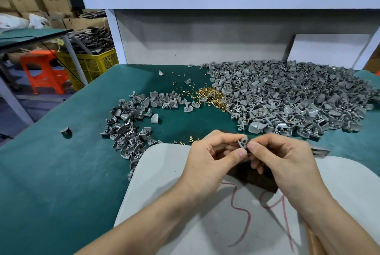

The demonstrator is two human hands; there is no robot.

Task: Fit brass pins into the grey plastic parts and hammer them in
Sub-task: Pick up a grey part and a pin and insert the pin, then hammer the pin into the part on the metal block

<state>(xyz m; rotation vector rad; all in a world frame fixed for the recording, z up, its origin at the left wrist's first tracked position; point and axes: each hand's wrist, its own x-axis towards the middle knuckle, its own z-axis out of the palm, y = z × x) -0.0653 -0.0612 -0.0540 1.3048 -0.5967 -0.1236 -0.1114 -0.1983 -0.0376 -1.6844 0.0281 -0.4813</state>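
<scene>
Grey plastic part (242, 143) is held between both hands, just above a dark pad (260, 179). The left hand (209, 160) pinches its lower edge with thumb and forefinger, and the right hand (287, 158) pinches its right side. Fingers cover the part's hole, so whether it holds a pin cannot be told. Loose brass pins (209, 95) lie on the green surface (61, 172) beyond, beside a heap of grey parts (287, 96). A blurred dark object (319, 150) shows behind the right hand, mostly hidden.

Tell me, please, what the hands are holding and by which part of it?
A grey plastic part, pinched at its lower end between the left hand and the right hand; its top sticks out.
</scene>
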